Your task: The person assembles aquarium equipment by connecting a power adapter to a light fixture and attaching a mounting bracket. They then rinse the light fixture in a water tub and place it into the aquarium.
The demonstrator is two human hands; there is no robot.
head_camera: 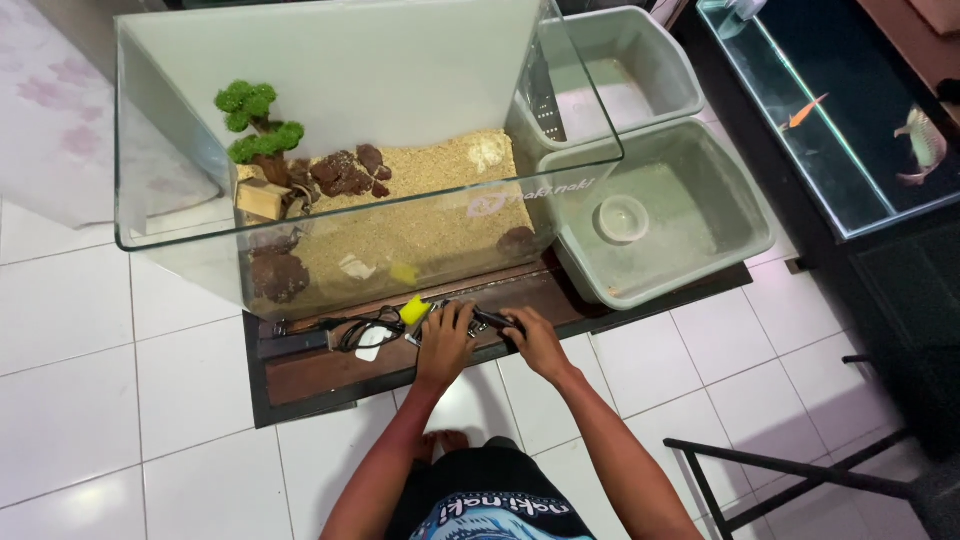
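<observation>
Both hands meet over a small dark, elongated tool (490,320) that lies on the low dark wooden tabletop (320,375), just in front of a clear glass aquarium tank (180,150). The left hand (447,335) has its fingers (455,318) curled down over the near end of the tool, and the right hand (535,342) has its fingers (512,326) bent around the far end. Both sets of fingers look clenched on the tool, though how firmly they grip it cannot be told from above.

Just beyond the left fingers sits a small yellow sponge block (414,310), touching or almost touching them. Further out from the same fingers a tangle of black cable (365,328) lies on the wood, with a flat white oval piece (369,351) beside it.

Past the fingertips, behind the glass wall, the tank holds a bed of pale sandy gravel (440,200), dark brown rocks (350,172), a little green artificial tree (255,125) and a small wooden block (262,197).

Beyond the right fingers, beside the tank, stands a grey-green rectangular plastic tub (740,200) with a round pale dish (622,217) in its bottom; a second like tub (680,70) stands behind it. Well apart from the right hand, a long water-filled aquarium (850,215) holds an orange fish (802,113) and a larger pale fish (925,145). White floor tiles (120,400) surround the tabletop.
</observation>
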